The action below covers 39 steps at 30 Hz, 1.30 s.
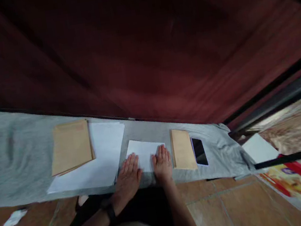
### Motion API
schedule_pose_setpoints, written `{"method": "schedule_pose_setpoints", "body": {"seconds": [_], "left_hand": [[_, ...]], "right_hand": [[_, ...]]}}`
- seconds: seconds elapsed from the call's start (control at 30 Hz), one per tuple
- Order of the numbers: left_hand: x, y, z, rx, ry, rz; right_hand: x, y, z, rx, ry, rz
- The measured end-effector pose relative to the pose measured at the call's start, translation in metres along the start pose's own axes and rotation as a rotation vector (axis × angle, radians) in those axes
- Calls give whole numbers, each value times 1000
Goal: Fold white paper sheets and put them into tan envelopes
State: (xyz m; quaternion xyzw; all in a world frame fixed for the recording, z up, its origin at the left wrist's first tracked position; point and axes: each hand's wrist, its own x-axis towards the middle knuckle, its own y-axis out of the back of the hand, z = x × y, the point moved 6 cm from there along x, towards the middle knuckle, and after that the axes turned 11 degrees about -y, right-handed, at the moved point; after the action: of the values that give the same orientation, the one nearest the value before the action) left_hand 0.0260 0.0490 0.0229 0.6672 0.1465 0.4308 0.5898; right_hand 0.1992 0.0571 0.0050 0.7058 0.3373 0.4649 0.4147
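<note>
My left hand (128, 175) lies flat with fingers stretched out on the near left part of a folded white sheet of paper (145, 153). My right hand (162, 164) presses flat on the sheet's near right part, fingers together and extended. The sheet rests on a grey cloth (13, 163). A dark watch (109, 211) circles my left wrist.
A white paper stack (105, 153) with brown envelopes (70, 145) on top lies to the left. To the right sit a brown envelope pile (182, 149) and a dark phone (199, 151). A dark red curtain (158, 51) hangs behind. Tiled floor (232, 206) and a colourful poster (299, 185) lie below.
</note>
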Motion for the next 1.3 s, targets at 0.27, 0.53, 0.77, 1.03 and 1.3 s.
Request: {"method": "schedule_pose_setpoints", "body": {"seconds": [0.27,0.53,0.77,1.03,1.3], "left_hand": [[-4,1,2,-29,13,-2],[-3,2,0,-20,21,-20],[0,-6,-3,-44,21,-20],[58,-26,19,-145,-149,-43],[76,-42,-9,-135,-26,-21]], "right_hand": [[-30,22,-28,80,99,-84],[-66,33,-29,34,162,-61],[-64,40,4,3,81,-38],[-67,39,5,9,65,-7],[-64,40,5,-8,53,-26]]}}
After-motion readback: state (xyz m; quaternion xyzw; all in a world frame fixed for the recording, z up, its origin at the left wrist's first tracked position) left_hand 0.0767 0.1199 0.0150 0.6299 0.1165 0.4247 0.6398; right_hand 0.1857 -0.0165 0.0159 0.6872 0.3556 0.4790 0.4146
